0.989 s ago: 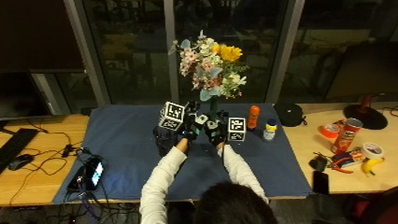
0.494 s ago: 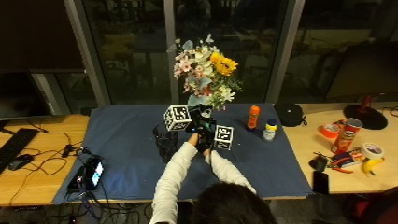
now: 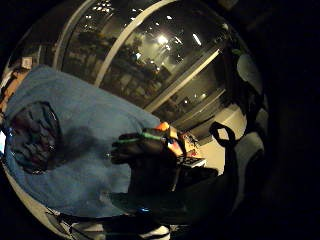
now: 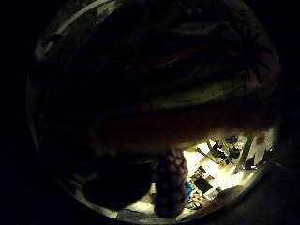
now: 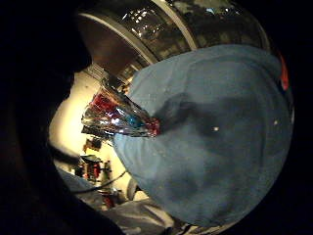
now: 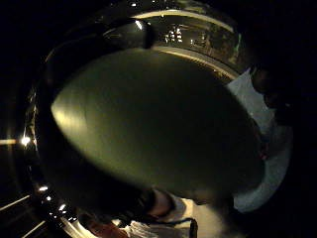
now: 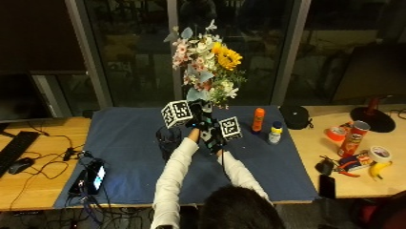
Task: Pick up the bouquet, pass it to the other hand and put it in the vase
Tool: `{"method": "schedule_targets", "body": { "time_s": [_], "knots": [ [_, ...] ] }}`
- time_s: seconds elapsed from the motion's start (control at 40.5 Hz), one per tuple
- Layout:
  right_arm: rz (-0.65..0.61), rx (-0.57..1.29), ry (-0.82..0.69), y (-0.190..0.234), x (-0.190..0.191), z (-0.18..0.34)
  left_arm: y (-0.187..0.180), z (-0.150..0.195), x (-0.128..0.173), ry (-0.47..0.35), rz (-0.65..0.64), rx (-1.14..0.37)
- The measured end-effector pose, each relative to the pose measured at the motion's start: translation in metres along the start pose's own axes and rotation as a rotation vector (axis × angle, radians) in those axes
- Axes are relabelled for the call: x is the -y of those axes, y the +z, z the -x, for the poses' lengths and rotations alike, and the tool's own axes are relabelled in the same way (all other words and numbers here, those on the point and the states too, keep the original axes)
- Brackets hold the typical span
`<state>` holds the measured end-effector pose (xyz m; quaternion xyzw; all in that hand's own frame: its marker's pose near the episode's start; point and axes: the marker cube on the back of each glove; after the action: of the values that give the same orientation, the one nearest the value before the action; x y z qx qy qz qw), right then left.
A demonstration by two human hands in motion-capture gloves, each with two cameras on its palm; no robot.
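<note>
- bouquet (image 7: 206, 67) upright above blue-clothed surface (image 7: 126, 152), stems in both grips
- left hand (image 7: 198, 125), right hand (image 7: 212, 136): both curled round stems
- dark vase (image 7: 168, 141) just left, apart

Mostly matt cloth and wood here, with a few shiny bits

The counter (image 7: 38, 183) looks like pale smooth wood, and the blue cloth (image 7: 126, 143) over it is matt and soft, kinda felt-like. The vase (image 7: 168, 142) is clear glossy stuff with a bumpy faceted surface, it glints in the right little finger side palm view (image 5: 120, 117). Bouquet (image 7: 206, 64) petals look matt, like fabric or paper, can't tell if real. The can (image 7: 350, 138) has a shiny printed skin, tape rolls (image 7: 380, 153) look papery, the two bottles (image 7: 258, 119) smooth plastic. Windows (image 7: 241, 28) are glossy glass, reflecting lights.
</note>
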<state>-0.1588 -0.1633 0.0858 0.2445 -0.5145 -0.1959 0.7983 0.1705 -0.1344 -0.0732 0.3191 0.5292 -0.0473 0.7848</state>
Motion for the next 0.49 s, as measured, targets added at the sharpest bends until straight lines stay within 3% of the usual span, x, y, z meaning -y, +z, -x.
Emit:
{"method": "schedule_targets", "body": {
  "time_s": [0.074,0.148,0.272,0.371,0.494],
  "knots": [
    [0.022,-0.033,0.137,-0.002,-0.005,-0.008,-0.01,-0.009,0.01,0.036,-0.025,0.025],
    [0.033,-0.021,0.058,-0.004,-0.003,0.0,-0.022,-0.016,0.022,0.068,-0.054,0.049],
    [0.054,-0.052,0.057,-0.014,-0.001,-0.002,-0.046,-0.031,0.044,0.106,-0.091,0.059],
    [0.044,-0.075,0.156,-0.023,-0.002,-0.003,-0.065,-0.042,0.058,0.117,-0.118,0.067],
    [0.052,-0.066,0.067,-0.036,0.008,-0.002,-0.093,-0.049,0.078,0.101,-0.159,0.058]
  ]
}}
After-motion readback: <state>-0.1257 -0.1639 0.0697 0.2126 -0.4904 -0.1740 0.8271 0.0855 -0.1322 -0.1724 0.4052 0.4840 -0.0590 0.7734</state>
